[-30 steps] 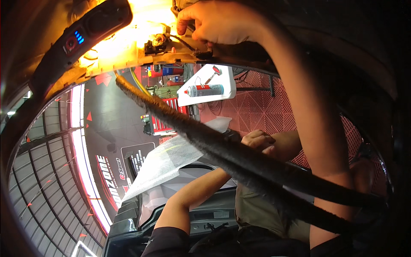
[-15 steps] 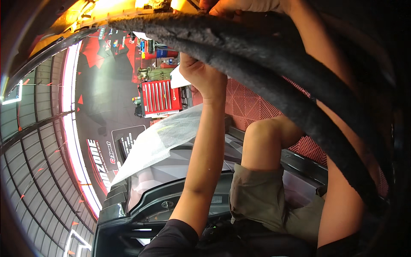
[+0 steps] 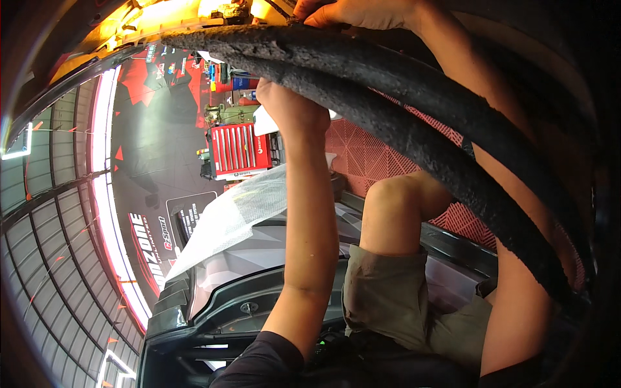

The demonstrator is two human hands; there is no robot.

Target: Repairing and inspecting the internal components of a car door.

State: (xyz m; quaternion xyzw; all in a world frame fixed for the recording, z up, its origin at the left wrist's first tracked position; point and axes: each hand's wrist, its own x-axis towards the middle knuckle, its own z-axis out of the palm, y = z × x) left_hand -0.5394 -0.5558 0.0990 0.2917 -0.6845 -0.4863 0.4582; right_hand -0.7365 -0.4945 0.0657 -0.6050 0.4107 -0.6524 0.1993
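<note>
Two long black, rough-surfaced padded strips (image 3: pixel 394 132) curve across the view from the upper left to the lower right. My left hand (image 3: pixel 292 111) is raised behind the lower strip, thumb and fingers curled. Its fingertips are hidden by the strip, so what it grips does not show. At the top edge, my right hand (image 3: pixel 369 14) reaches above the upper strip. Its thumb and fingers are pinched together at a small dark part (image 3: pixel 294 18) beside the brightly lit metal frame (image 3: pixel 213 10); what lies between the fingertips is too dark to name.
A vehicle door panel (image 3: pixel 259 307) is at the lower middle, beside my bare knee (image 3: pixel 394 200). White netted sheeting (image 3: pixel 223 216) drapes over the bodywork. Farther off are a red tool chest (image 3: pixel 238 149), red floor tiles (image 3: pixel 352 149) and a long light strip (image 3: pixel 103 168).
My left hand has shifted slightly left, its forearm now more upright. My right hand has come a little left and lower into view, still closed near the frame. The strips are almost unchanged.
</note>
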